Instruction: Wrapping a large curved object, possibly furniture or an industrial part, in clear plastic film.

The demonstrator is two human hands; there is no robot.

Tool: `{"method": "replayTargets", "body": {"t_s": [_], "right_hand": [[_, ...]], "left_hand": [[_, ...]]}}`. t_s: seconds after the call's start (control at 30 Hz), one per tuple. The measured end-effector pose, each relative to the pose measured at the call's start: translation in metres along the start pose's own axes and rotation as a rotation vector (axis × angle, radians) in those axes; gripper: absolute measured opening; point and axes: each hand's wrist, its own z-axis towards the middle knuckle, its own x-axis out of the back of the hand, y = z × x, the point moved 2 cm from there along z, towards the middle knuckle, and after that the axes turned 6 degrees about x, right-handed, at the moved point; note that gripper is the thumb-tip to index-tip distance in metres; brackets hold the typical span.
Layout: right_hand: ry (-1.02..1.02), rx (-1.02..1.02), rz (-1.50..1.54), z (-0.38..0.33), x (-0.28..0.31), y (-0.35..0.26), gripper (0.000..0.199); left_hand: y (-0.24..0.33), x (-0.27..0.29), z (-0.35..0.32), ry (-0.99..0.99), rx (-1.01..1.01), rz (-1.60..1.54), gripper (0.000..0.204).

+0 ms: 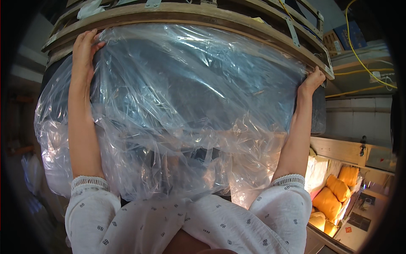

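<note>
A large clear plastic sheet (198,101) spreads between my outstretched arms, over a dark, flat surface that shows through it. Its far edge runs along a wooden frame (186,13). At the far left, my left hand (86,51) is closed at the sheet's edge, its fingertips against the wood and the thumb held inward; creases fan out from there. My right hand (314,80) is closed at the far right corner of the sheet, just under the frame's end. Nearer my body, the plastic hangs in loose, crumpled folds. What the fingertips pinch is partly hidden.
Metal plates (292,31) join the frame's slats. Yellow cables (359,55) hang at the right, near cardboard boxes (334,42). Lower right, beyond a wooden ledge (338,151), several orange bundles (332,202) lie at a lower level.
</note>
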Motion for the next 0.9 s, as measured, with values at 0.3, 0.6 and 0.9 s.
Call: {"method": "replayTargets", "body": {"t_s": [0.3, 0.6, 0.9], "right_hand": [[0.005, 0.011, 0.019, 0.004, 0.008, 0.001, 0.034], [-0.138, -0.129, 0.334, -0.117, 0.061, -0.095, 0.026], [-0.890, 0.165, 0.063, -0.162, 0.075, -0.149, 0.059]], "left_hand": [[0.011, -0.013, -0.008, 0.066, -0.367, 0.594, 0.028], [0.114, 0.086, -0.157, 0.034, -0.386, 0.082, 0.025], [-0.020, 0.133, -0.278, -0.644, 0.044, 1.056, 0.014]]}}
